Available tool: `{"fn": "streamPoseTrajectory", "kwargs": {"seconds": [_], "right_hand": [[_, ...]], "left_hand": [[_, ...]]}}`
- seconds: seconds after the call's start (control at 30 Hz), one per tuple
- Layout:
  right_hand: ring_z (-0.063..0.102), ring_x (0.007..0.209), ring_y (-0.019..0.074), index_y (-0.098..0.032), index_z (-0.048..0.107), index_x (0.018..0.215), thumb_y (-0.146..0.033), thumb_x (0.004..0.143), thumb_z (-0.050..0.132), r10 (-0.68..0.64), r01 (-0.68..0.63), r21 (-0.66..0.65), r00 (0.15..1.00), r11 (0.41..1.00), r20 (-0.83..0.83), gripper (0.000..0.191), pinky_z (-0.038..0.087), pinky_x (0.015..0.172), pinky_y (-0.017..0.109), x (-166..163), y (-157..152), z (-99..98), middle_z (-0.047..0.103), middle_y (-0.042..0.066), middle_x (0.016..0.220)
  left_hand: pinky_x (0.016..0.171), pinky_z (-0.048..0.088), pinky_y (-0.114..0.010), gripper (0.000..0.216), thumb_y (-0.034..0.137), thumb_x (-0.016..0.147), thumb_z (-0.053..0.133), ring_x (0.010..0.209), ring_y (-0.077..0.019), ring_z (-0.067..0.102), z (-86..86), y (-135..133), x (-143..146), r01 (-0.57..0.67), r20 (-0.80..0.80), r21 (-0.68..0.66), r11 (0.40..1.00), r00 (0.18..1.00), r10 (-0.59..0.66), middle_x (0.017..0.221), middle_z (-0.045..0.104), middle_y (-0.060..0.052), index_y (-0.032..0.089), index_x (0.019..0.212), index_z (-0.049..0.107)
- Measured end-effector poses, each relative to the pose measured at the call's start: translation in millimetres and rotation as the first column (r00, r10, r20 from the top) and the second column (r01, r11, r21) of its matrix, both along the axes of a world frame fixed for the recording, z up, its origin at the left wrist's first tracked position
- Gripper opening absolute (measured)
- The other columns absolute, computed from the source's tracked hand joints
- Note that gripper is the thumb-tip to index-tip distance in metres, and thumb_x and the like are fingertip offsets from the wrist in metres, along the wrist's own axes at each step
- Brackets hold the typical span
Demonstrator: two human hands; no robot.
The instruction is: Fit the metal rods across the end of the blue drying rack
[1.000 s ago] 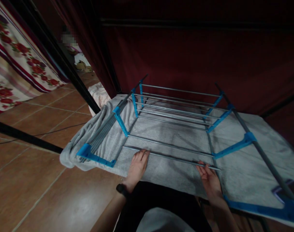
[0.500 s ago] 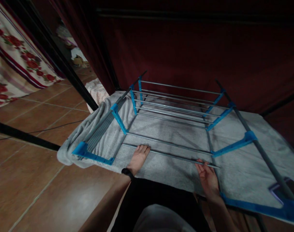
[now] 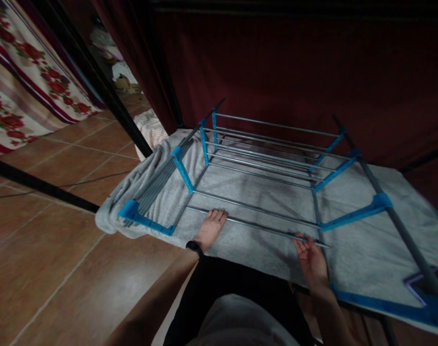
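Observation:
A grey towel (image 3: pixel 248 240) lies spread over a drying rack (image 3: pixel 265 158) made of grey metal rods and blue plastic joints. My left hand (image 3: pixel 211 228) rests flat on the towel, fingers stretched toward the nearest rod (image 3: pixel 255 225). My right hand (image 3: pixel 310 259) lies on the towel near that rod's right end, fingers extended and touching the rod. A black band sits on my left wrist.
A dark red fabric wall (image 3: pixel 276 72) stands behind the rack. Brown floor tiles (image 3: pixel 60 240) lie to the left, crossed by a black pole (image 3: pixel 39 185). A floral cloth (image 3: pixel 28 91) hangs at far left. A striped bundle (image 3: pixel 152 132) sits by the rack's left corner.
The view has shifted slightly; both hands stay on the towel by the near rod, with no clear change in hold.

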State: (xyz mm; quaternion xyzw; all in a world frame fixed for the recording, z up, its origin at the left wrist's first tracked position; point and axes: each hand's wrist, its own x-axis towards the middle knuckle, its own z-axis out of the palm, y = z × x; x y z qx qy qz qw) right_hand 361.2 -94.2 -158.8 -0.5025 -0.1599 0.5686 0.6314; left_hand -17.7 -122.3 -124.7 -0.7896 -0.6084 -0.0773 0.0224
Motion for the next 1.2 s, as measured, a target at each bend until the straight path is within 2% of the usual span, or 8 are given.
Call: {"fn": "streamPoseTrajectory", "kwargs": {"seconds": [0.23, 0.47, 0.6, 0.73, 0.9, 1.07, 1.2], "right_hand": [[0.074, 0.094, 0.0226, -0.021, 0.067, 0.076, -0.03, 0.072, 0.081, -0.001, 0.002, -0.001, 0.999, 1.0, 0.044, 0.018, 0.057, 0.099, 0.045, -3.9, 3.1, 3.2, 0.073, 0.002, 0.08], [0.074, 0.091, 0.0209, -0.021, 0.069, 0.081, -0.028, 0.071, 0.078, 0.026, -0.026, 0.0, 1.0, 1.0, 0.006, 0.014, 0.06, 0.096, 0.042, -4.5, 4.2, 2.2, 0.076, 0.003, 0.084], [0.075, 0.089, 0.0213, -0.021, 0.069, 0.084, -0.03, 0.07, 0.079, 0.04, -0.039, 0.016, 0.999, 0.999, -0.033, 0.019, 0.063, 0.09, 0.04, -5.1, 4.3, 4.2, 0.078, 0.004, 0.087], [0.075, 0.082, 0.0208, -0.022, 0.068, 0.082, -0.034, 0.069, 0.083, 0.016, -0.017, -0.028, 0.999, 0.999, -0.038, 0.023, 0.066, 0.081, 0.036, -7.0, 5.0, 5.9, 0.076, 0.002, 0.082], [0.073, 0.07, 0.0178, -0.023, 0.061, 0.069, -0.033, 0.065, 0.09, -0.063, 0.063, -0.005, 0.996, 0.998, -0.059, 0.03, 0.066, 0.081, 0.034, -11.2, 6.1, 8.0, 0.069, -0.003, 0.064], [0.074, 0.073, 0.0209, -0.024, 0.059, 0.065, -0.031, 0.061, 0.093, -0.06, 0.059, -0.009, 0.994, 0.998, -0.095, 0.035, 0.067, 0.075, 0.035, -15.6, 6.0, 10.8, 0.071, 0.0, 0.067], [0.074, 0.074, 0.0205, -0.024, 0.058, 0.067, -0.035, 0.059, 0.095, -0.084, 0.082, -0.021, 0.992, 0.996, -0.094, 0.04, 0.066, 0.076, 0.035, -18.4, 4.5, 11.3, 0.07, -0.001, 0.067]], "left_hand": [[0.103, 0.045, -0.045, 0.041, 0.009, 0.098, 0.036, 0.113, -0.0258, 0.057, 0.7, -0.8, -0.4, 0.008, 0.011, 0.008, 1.0, 1.0, -0.008, 0.122, 0.066, -0.014, 0.015, 0.132, 0.059], [0.1, 0.048, -0.045, 0.043, 0.008, 0.097, 0.036, 0.11, -0.0261, 0.059, -5.4, -1.2, -3.3, 0.002, 0.024, 0.05, 0.999, 1.0, -0.003, 0.118, 0.067, -0.013, 0.017, 0.131, 0.06], [0.098, 0.049, -0.044, 0.04, 0.008, 0.097, 0.039, 0.107, -0.0263, 0.061, -8.9, -0.1, -6.4, 0.013, 0.023, 0.091, 0.996, 1.0, -0.016, 0.114, 0.068, -0.012, 0.017, 0.128, 0.062], [0.097, 0.048, -0.044, 0.038, 0.008, 0.096, 0.041, 0.106, -0.0274, 0.063, -8.6, 1.0, -9.7, 0.014, 0.048, 0.126, 0.992, 0.999, -0.02, 0.114, 0.07, -0.012, 0.017, 0.125, 0.065], [0.101, 0.045, -0.046, 0.039, 0.007, 0.095, 0.042, 0.107, -0.0289, 0.064, -9.4, 2.7, -14.9, -0.053, 0.087, 0.177, 0.983, 0.995, 0.038, 0.113, 0.072, -0.012, 0.017, 0.124, 0.067], [0.103, 0.044, -0.044, 0.042, 0.006, 0.092, 0.043, 0.11, -0.0279, 0.063, -10.2, 4.2, -19.1, -0.051, 0.069, 0.179, 0.982, 0.997, 0.039, 0.116, 0.072, -0.012, 0.016, 0.124, 0.066], [0.103, 0.044, -0.043, 0.041, 0.009, 0.093, 0.042, 0.11, -0.0268, 0.064, -8.3, 4.5, -20.3, -0.026, 0.055, 0.183, 0.983, 0.998, 0.016, 0.118, 0.073, -0.012, 0.018, 0.125, 0.066]]}}
